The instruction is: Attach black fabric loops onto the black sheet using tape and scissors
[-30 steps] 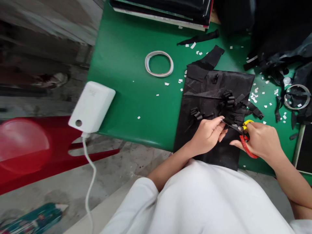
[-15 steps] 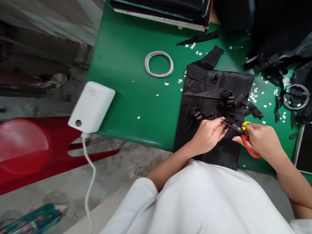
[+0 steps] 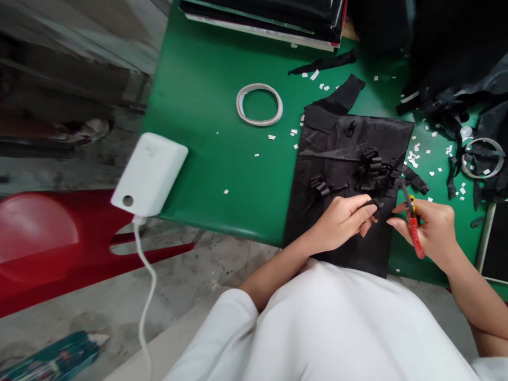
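Observation:
My left hand pinches a small piece of black fabric between thumb and fingers, above a black sheet that hangs over the table's front edge. Just to the right, my right hand grips scissors with red and yellow handles. Their blades point away from me and look closed, apart from the piece. Curled black strips and folded scraps lie in a heap on the sheet beyond my hands.
On the green table are a white power bank with a cable, a tape roll, a second ring and scattered white bits. Black folders are stacked at the back. A red chair stands at left.
The scissors have swung away from the left hand's piece, and their blades now point forward. My right hand has turned with them. The left hand stays nearly in place, still pinching.

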`<state>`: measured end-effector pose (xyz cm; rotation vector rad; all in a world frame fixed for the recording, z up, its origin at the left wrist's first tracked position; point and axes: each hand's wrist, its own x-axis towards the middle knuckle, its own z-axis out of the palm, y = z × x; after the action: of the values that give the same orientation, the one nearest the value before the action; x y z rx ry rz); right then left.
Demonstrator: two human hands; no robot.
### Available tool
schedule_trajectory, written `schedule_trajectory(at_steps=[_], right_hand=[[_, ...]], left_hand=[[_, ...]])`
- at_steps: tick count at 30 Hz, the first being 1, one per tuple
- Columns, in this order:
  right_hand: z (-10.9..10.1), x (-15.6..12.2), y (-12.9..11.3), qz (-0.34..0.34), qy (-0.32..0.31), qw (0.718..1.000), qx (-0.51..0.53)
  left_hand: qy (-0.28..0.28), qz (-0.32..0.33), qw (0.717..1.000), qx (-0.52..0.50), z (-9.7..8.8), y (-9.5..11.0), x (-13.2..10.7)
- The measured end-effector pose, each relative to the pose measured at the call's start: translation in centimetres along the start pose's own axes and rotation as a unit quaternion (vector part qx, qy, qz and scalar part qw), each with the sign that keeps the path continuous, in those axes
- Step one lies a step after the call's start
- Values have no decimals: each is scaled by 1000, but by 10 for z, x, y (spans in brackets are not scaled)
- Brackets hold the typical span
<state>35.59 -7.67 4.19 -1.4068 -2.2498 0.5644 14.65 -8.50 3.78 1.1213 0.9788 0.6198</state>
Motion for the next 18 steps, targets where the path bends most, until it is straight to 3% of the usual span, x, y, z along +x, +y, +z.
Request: schedule_trajectory(at_steps=[4, 8, 10, 13, 16, 18], right_hand=[[4, -1, -11, -9, 36, 992, 121], [6, 0, -21, 119, -11, 967, 224], [6, 0, -22, 203, -59, 935, 286], [7, -2, -16, 304, -109, 855, 406], [9, -3, -11, 353, -91, 783, 504], [9, -2, -11, 361, -74, 752, 547]], left_hand=[[-25, -25, 999, 19, 1, 3, 1], [-37, -53, 997, 38, 2, 3, 2], [-35, -45, 997, 43, 2, 3, 2], [-24, -27, 999, 37, 2, 3, 2], [-6, -10, 999, 36, 2, 3, 1], [9, 1, 999, 39, 2, 2, 0]])
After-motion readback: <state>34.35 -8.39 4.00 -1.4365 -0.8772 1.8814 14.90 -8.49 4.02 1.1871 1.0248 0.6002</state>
